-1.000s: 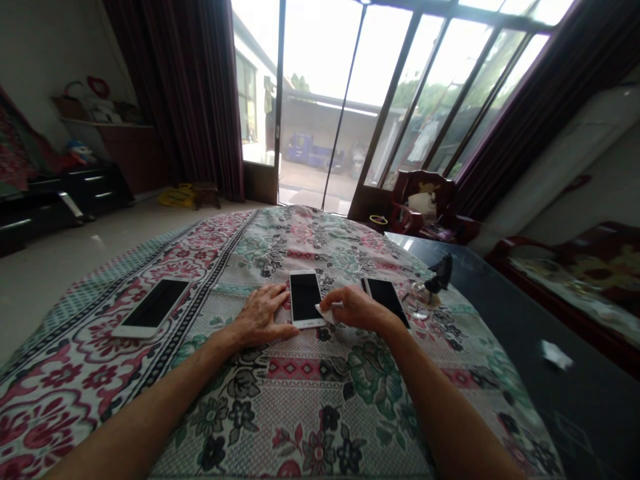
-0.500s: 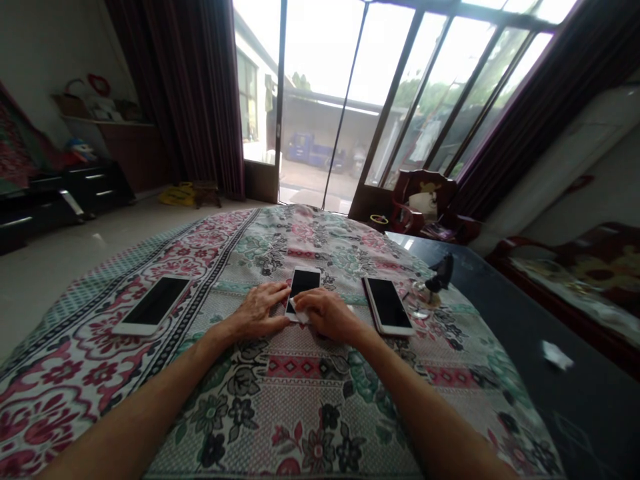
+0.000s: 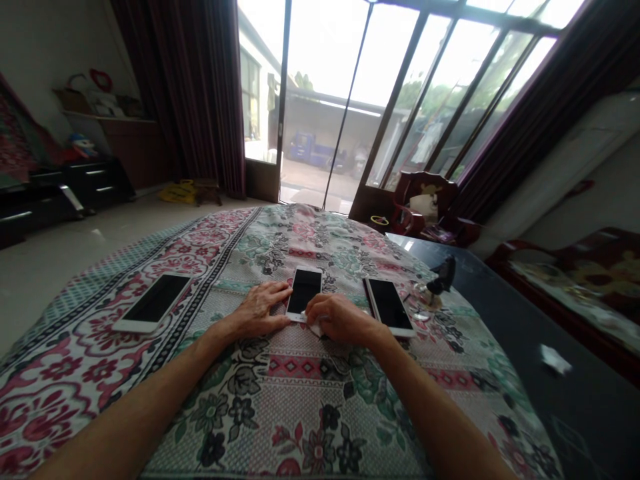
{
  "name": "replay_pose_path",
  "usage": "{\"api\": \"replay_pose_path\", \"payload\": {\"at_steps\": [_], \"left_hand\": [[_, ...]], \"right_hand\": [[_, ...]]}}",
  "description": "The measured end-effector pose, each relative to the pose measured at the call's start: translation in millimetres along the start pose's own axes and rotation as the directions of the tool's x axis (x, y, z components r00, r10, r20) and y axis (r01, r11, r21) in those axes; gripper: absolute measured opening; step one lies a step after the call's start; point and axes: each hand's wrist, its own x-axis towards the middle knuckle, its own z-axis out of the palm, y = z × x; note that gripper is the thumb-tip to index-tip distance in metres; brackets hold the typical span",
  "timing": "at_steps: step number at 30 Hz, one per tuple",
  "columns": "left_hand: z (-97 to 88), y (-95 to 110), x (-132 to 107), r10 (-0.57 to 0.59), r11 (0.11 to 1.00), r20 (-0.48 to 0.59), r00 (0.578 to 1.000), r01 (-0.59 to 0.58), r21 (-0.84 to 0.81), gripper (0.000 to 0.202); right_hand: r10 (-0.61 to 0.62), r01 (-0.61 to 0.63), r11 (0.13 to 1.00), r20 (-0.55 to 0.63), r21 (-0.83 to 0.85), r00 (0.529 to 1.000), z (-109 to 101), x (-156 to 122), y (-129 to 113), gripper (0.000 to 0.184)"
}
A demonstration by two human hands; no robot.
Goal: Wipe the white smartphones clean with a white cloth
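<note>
A white smartphone [image 3: 306,293] with a dark screen lies face up on the patterned tablecloth [image 3: 320,373], between my hands. My left hand [image 3: 261,308] rests on the cloth and holds the phone steady at its left edge, thumb by the lower corner. Pinched in the fingers of my right hand [image 3: 345,319] is a crumpled white tissue [image 3: 313,325], which touches the phone's lower right corner. My right palm hides part of the tissue. To the left lies another white smartphone [image 3: 154,303]; a third smartphone [image 3: 390,307] is just right of my right hand.
A small clear stand with a black top [image 3: 440,277] is beyond the right phone. Another crumpled tissue [image 3: 555,359] lies on the dark table [image 3: 530,327] to the right. Wooden chair [image 3: 425,200] and glass doors [image 3: 320,133] are behind.
My right hand has slid right and toward me with the tissue, from the lower screen to the phone's lower right corner. My left hand stays in place.
</note>
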Motion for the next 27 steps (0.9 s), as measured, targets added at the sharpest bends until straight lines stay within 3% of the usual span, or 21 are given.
{"api": "replay_pose_path", "payload": {"at_steps": [2, 5, 9, 11, 15, 22, 24, 27], "left_hand": [[-0.3, 0, 0, -0.001, 1.000, -0.002, 1.000, 0.001, -0.003, 0.065], [0.3, 0, 0, 0.010, 1.000, -0.003, 1.000, -0.010, -0.001, 0.063], [1.6, -1, 1, 0.015, 1.000, -0.014, 1.000, -0.015, 0.008, 0.062], [1.8, -1, 1, 0.016, 1.000, -0.017, 1.000, -0.016, 0.011, 0.062], [2.1, -2, 1, 0.011, 1.000, -0.022, 1.000, -0.010, 0.009, 0.063], [4.0, -2, 1, 0.016, 1.000, -0.033, 0.999, -0.015, 0.014, 0.060], [2.9, -1, 1, 0.013, 1.000, -0.028, 1.000, -0.012, 0.019, 0.060], [0.1, 1, 0, 0.004, 1.000, 0.001, 1.000, -0.004, 0.019, 0.062]], "right_hand": [[-0.016, 0.016, 1.000, -0.004, 0.002, 1.000, 5, 4, -3, 0.037], [0.025, -0.029, 0.999, -0.120, -0.031, 0.992, 11, 9, 7, 0.033], [0.140, -0.179, 0.981, -0.354, -0.078, 0.925, 16, 13, 32, 0.032], [0.167, -0.225, 0.969, -0.408, -0.099, 0.897, 19, 14, 37, 0.033], [0.127, -0.186, 0.974, -0.370, -0.128, 0.920, 24, 14, 25, 0.030], [-0.058, 0.042, 0.994, -0.159, -0.102, 0.986, 34, 15, -21, 0.024], [-0.048, 0.031, 0.993, -0.152, -0.114, 0.987, 34, 17, -18, 0.023], [0.065, -0.099, 0.986, -0.236, -0.135, 0.970, 28, 21, 2, 0.025]]}}
